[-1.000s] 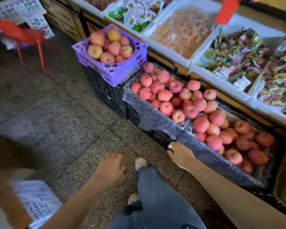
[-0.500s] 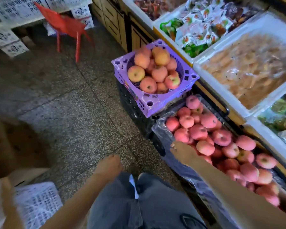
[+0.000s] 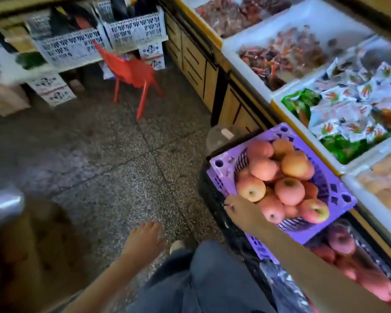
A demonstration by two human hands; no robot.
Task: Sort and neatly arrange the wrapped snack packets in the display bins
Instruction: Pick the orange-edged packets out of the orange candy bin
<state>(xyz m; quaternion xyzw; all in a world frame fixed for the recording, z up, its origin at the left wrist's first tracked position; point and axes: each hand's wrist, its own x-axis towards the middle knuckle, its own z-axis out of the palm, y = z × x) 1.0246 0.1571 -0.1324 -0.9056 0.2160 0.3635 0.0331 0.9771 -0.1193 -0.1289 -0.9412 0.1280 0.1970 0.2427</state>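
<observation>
L hand (image 3: 145, 239) hangs relaxed, empty; R hand (image 3: 239, 208) loosely curled by purple crate (image 3: 339, 195), nothing held. Best step closer to white packets (image 3: 348, 109) before reaching.

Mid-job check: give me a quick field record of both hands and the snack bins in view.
left hand: hangs over the floor, fingers relaxed, holding nothing
right hand: at the near rim of the purple crate, holding nothing; contact unclear
crate contents: apples
nearest snack bin: white packets heaped loosely, green packets at the aisle side
next bin along: dark red snacks, blurred
task state: no packet in either hand
</observation>
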